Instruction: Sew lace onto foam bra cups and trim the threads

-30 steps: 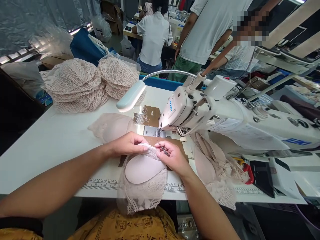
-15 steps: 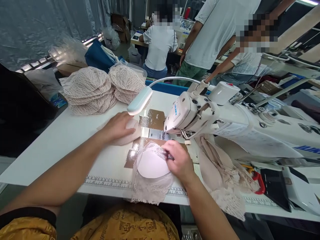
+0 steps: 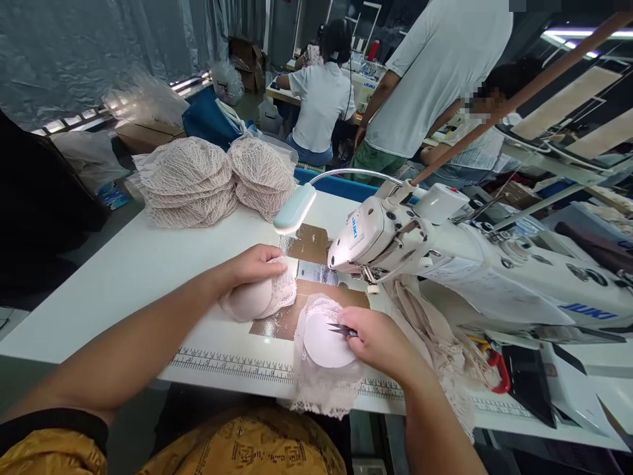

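My left hand (image 3: 251,265) is closed on the upper edge of a beige bra cup (image 3: 251,302) with lace along its right side, left of the needle area. In my right hand (image 3: 378,335) is a small pair of thread snips (image 3: 342,329), its dark blades pointing left. The snips hover over or rest on a second bra cup (image 3: 326,346), a pale one with lace around it, which lies at the table's front edge, its lace hanging over. Just beyond both hands stands a white sewing machine (image 3: 366,231); its needle is too small to make out.
Stacks of lace cups (image 3: 190,181) sit at the back left. A lamp (image 3: 295,208) on a bendy neck leans over the table (image 3: 123,297). Sewn lace pieces (image 3: 430,330), red-handled scissors (image 3: 500,371) and a black phone-like slab (image 3: 531,386) lie right. Several people are beyond.
My left hand has gripped the left cup and turned it, bringing its lace into sight. My right hand has drawn back right and nearer, and the snips' blades now show. The view has shifted slightly.
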A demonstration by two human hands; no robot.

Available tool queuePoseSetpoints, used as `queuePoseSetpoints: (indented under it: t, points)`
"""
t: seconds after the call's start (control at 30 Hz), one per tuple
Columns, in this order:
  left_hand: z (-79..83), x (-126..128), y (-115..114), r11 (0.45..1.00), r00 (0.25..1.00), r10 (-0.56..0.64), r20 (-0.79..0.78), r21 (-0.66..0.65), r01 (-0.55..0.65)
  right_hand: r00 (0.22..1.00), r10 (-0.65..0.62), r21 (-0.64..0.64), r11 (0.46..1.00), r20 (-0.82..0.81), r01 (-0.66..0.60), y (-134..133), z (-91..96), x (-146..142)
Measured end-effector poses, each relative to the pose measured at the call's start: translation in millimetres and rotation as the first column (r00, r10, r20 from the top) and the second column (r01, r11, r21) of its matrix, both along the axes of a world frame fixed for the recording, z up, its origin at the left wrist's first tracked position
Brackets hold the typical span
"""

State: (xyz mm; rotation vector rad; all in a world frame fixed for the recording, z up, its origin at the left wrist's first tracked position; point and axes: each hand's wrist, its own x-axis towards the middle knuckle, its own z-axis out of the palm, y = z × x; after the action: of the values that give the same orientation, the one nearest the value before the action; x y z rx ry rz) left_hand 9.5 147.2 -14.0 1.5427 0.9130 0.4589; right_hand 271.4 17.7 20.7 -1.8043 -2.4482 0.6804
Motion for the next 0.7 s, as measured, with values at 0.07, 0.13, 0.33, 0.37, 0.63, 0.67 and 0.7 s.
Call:
queuePoseSetpoints:
  t: [0.07,0.13,0.33,0.37,0.63,0.67,0.7]
  points:
    - [2.1,3,-5,0.993,0.998,0.008,0.067,-0.114,-0.001,0.995,0.002,-0.025,1.000,-0.100,-0.005,0,5.6,2]
    - [5.1,6,-10,0.987,0.995,0.006,0.099,-0.162,0.010,0.962,-0.047,-0.047,0.998,-0.270,0.036,3,6.3,-2]
    - [7.7,17,-22,0.954,0.966,0.021,0.258,-0.294,0.058,0.727,-0.273,-0.135,0.960,-0.630,0.244,27,-16.9,-34]
    - [6.8,18,-22,0.951,0.963,0.014,0.270,-0.300,0.070,0.708,-0.266,-0.127,0.962,-0.654,0.244,30,-21.1,-39]
    - [7.7,5,-5,0.956,0.952,-0.292,0.087,-0.008,0.294,0.660,-0.243,-0.103,0.964,-0.710,0.245,29,-37.1,-39]
    - [9.6,4,-4,0.953,0.955,-0.297,0.022,0.069,0.295,0.655,-0.250,-0.112,0.963,-0.713,0.246,28,-37.9,-37]
    - [11.6,4,-4,0.943,0.957,-0.288,-0.041,0.163,0.291,0.648,-0.253,-0.121,0.963,-0.718,0.242,27,-38.3,-36]
